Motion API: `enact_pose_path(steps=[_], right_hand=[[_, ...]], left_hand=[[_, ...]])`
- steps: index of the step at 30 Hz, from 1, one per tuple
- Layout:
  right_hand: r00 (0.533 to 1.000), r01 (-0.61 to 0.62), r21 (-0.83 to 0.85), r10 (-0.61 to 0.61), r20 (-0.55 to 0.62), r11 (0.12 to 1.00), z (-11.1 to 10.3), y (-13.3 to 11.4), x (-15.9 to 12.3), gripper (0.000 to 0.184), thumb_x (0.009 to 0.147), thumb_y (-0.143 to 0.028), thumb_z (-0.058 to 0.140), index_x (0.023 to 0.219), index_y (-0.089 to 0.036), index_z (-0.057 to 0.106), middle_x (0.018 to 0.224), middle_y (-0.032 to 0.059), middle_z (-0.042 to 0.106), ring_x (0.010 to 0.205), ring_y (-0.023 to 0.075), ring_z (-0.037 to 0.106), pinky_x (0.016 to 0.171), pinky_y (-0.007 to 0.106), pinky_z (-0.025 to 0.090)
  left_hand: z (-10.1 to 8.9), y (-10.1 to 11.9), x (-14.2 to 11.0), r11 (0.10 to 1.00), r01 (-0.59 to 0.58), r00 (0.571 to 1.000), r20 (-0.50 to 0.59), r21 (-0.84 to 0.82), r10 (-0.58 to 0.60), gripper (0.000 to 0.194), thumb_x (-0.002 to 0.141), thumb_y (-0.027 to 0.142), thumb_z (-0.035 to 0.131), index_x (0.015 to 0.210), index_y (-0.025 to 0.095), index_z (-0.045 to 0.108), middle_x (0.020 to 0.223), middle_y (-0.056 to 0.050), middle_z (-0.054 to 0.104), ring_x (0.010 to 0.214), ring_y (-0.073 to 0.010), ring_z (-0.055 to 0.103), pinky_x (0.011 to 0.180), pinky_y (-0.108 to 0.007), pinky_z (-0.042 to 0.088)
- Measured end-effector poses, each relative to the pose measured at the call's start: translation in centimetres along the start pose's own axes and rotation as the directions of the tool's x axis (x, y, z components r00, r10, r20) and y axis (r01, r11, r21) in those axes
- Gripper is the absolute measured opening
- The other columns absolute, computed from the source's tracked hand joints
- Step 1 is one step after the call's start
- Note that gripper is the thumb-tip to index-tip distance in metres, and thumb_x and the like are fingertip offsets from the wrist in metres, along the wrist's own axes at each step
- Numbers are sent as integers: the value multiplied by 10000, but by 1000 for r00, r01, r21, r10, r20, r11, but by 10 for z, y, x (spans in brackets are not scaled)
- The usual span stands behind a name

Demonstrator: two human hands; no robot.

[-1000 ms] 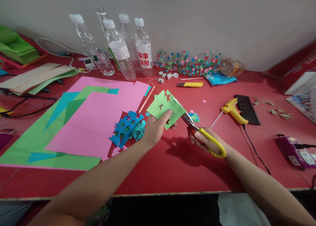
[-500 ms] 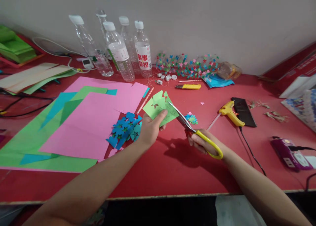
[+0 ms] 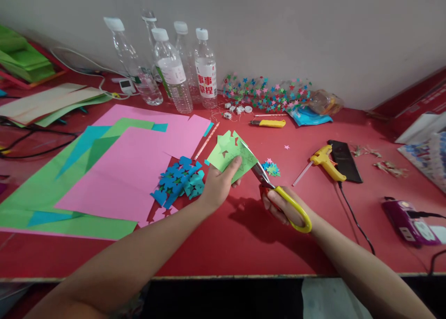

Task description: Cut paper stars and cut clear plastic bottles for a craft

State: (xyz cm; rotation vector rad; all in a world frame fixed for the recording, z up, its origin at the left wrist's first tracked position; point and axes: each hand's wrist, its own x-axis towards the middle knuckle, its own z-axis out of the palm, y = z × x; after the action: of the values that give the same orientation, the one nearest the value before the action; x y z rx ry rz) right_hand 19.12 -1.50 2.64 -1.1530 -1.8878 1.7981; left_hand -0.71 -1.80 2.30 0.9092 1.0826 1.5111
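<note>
Between the thumb and fingers of my left hand [image 3: 220, 187] is a piece of light green paper [image 3: 223, 155] with star-shaped cut-outs and drawn star outlines. My right hand [image 3: 284, 206] grips a pair of scissors [image 3: 289, 209] with yellow and red handles. Their blades meet the right side of the green paper. Behind the blades lies a small pile of cut paper stars [image 3: 271, 168]. Left of my left hand rest blue paper scraps [image 3: 177, 179] with star-shaped holes.
Pink sheets [image 3: 118, 175] and green ones cover the left. Plastic bottles [image 3: 206, 72] stand along the wall, beside a star-covered bottle [image 3: 266, 93] lying down. A yellow utility knife [image 3: 272, 123], glue gun [image 3: 327, 162], phone [image 3: 344, 161] and purple power strip [image 3: 411, 222] lie rightward.
The green paper has shifted slightly right and down in view with my left hand. The scissors have turned a little, and their blades now overlap the paper's right side more.
</note>
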Motion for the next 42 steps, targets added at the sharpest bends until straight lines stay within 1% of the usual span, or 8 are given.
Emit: enact_pose_path(steps=[14,21,31,34,36,38,40,42], right_hand=[[997,-49,-48,45,-66,998,3,-2,1,529,856,-690,414,670,-201,487,332,-81,396,275,57,326,351,199,256],[982,-70,-61,58,-182,996,0,-13,1,451,790,-653,498,647,-228,446,340,-88,386,284,63,310,335,209,260],[957,-24,-61,5,-289,998,-4,-10,1,418,758,-611,557,626,-236,429,353,-91,353,310,72,305,349,225,235],[947,0,-94,-31,-319,996,-2,-14,1,426,780,-625,511,627,-232,453,337,-83,367,301,74,300,360,232,256],[940,14,-116,-52,-337,993,-2,-15,1,435,797,-626,488,617,-233,443,331,-76,371,300,74,300,364,232,257],[939,20,-128,-62,-337,992,-1,-15,0,443,808,-627,487,617,-231,435,339,-72,376,307,74,307,367,232,255],[944,10,-125,-51,-327,992,-1,-13,0,451,804,-637,508,629,-227,436,358,-72,381,317,74,316,366,232,249],[949,-1,-125,-38,-313,992,1,-10,0,461,787,-648,541,638,-226,431,383,-73,389,329,74,331,370,232,248]], left_hand=[[-1,1,2,999,-37,999,27,-8,37,266,861,376,625,684,202,530,456,59,487,390,-72,445,384,-197,353],[-3,9,9,989,103,986,142,-107,-87,221,769,353,673,781,139,618,584,-26,651,499,-141,612,525,-274,510],[-8,15,24,895,181,977,-30,-408,-212,380,614,176,787,910,181,549,713,52,647,559,-58,602,539,-167,479],[-5,11,20,825,331,942,114,-459,-315,293,637,241,781,819,165,566,724,11,670,601,-87,638,589,-194,495],[-1,5,13,804,458,884,287,-380,-368,290,670,339,767,818,147,608,744,-37,688,629,-119,653,606,-230,495],[4,-2,5,832,504,825,417,-234,-382,362,711,433,741,894,134,653,783,-73,703,655,-142,658,614,-256,482],[6,-9,0,901,411,845,428,-135,-322,418,751,491,710,986,147,668,895,-98,718,763,-166,674,683,-277,489],[7,-14,-1,955,274,914,340,-110,-223,420,789,528,669,1006,168,669,1027,-108,710,926,-191,667,802,-305,495]])
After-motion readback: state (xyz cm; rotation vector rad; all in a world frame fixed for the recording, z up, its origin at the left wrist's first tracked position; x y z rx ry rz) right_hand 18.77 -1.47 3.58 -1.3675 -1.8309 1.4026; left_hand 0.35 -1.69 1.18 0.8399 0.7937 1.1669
